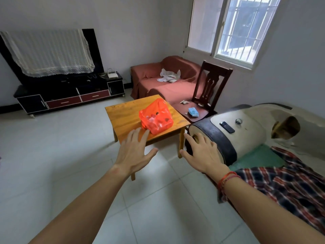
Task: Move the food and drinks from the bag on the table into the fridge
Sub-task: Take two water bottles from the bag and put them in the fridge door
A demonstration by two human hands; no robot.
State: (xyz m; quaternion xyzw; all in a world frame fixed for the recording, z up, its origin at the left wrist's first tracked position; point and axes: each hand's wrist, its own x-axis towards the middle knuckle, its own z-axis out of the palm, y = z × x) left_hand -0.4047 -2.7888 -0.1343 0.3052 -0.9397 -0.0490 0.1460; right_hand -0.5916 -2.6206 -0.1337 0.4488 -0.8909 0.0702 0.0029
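A translucent red plastic bag (156, 118) sits on a small wooden table (123, 113) in the middle of the room, with bottles dimly showing through it. My left hand (134, 152) is stretched out in front of me, fingers spread, its fingertips just short of the bag's near side. My right hand (202, 152) is also stretched out and spread, to the right of the table's near corner, holding nothing. No fridge is in view.
A sofa arm (226, 136) with a phone (227, 127) on it lies to the right, next to a plaid cloth (290, 184). A dark wooden chair (209, 88) and a red sofa (167, 81) stand behind the table. A TV cabinet (68, 95) lines the left wall. Tiled floor (61, 155) surrounds the table.
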